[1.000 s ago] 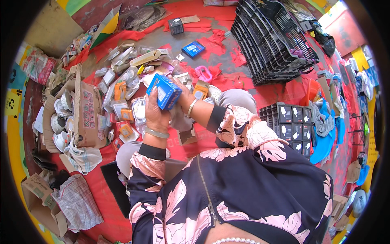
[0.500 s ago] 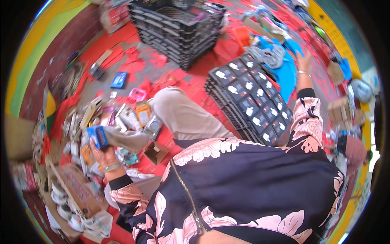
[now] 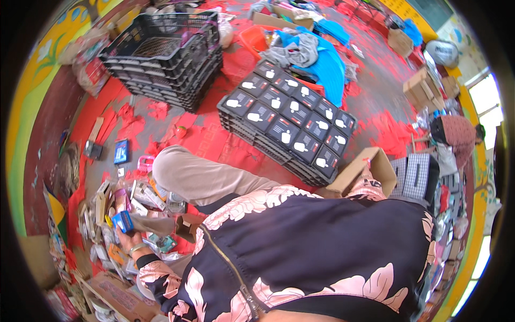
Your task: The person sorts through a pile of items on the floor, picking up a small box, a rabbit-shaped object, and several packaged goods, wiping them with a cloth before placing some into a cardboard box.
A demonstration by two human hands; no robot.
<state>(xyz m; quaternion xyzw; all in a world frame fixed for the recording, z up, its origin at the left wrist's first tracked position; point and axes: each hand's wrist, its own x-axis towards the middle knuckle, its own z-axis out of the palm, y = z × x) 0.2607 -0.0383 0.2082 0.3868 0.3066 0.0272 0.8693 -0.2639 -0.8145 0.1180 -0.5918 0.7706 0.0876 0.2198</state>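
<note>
My left hand (image 3: 129,240) is closed round a small blue box (image 3: 123,221), held over a pile of small boxes and packets (image 3: 142,196) beside my bent leg. On the right, my sleeve reaches to an open brown cardboard box (image 3: 382,165). My right hand is hidden there, so I cannot tell what its fingers do. Just beyond that box, small black boxes with white pictures (image 3: 295,112) fill the top of a stack of black crates (image 3: 257,142).
Taller black crates (image 3: 161,80) stand at the far left. Blue sheeting and grey cloth (image 3: 300,51) lie behind the black boxes. Torn red covering (image 3: 214,142) lies over the floor. A flat blue box (image 3: 122,152) lies left of my knee. At the far right is another person (image 3: 456,137).
My right arm has drawn back from beside the blue sheeting to the cardboard box. My view has shifted rightward. The small blue box stays in my left hand.
</note>
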